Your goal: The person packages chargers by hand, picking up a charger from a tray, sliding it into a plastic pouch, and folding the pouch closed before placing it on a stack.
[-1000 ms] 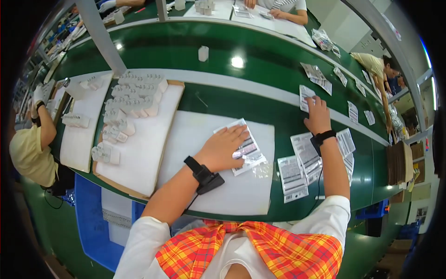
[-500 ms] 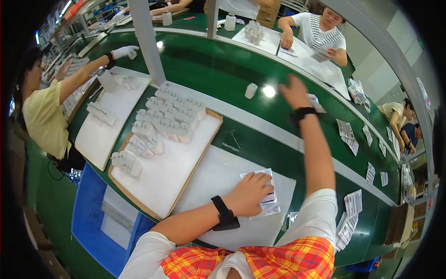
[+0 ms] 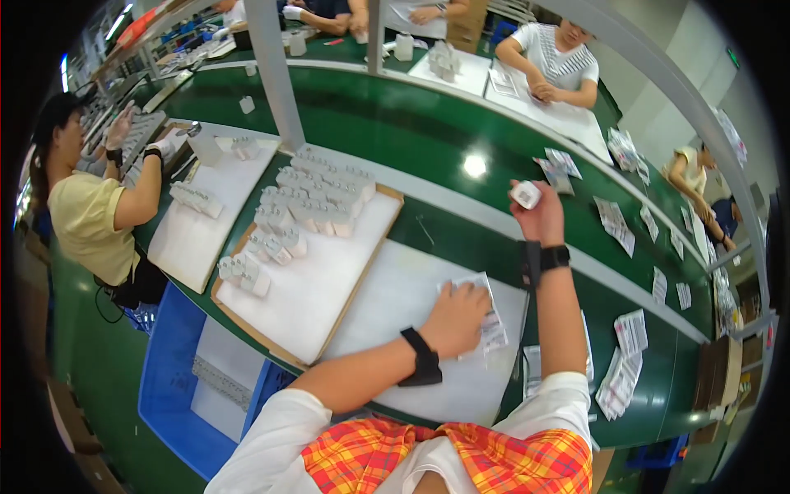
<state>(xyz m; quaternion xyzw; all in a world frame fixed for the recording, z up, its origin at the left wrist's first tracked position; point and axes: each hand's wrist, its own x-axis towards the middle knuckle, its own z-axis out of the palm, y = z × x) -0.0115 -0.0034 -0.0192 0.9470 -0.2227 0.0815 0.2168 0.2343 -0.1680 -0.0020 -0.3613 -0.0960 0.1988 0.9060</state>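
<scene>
My right hand [image 3: 539, 218] is raised over the near rail of the green belt, its fingers closed around a small white power adapter [image 3: 525, 195]. A dark label mark faces up on the adapter. On the white work mat [image 3: 387, 305], my left hand [image 3: 462, 319] lies over a printed clear packet [image 3: 494, 329], fingers apart and partly covering it. Left of the mat, a shallow tray [image 3: 304, 317] carries several rows of white adapters [image 3: 317, 193] with pins showing on top.
Loose printed packets [image 3: 613, 222] lie along the green belt [image 3: 387, 123] and in a pile [image 3: 623, 383] at the right. A grey post [image 3: 277, 74] rises beyond the tray. A blue bin [image 3: 169, 370] stands at lower left. Co-workers sit left and across.
My right hand has come back from over the belt, and the white adapter that lay there is now in it. My left hand stays on the packet. The left co-worker's arm has drawn back.
</scene>
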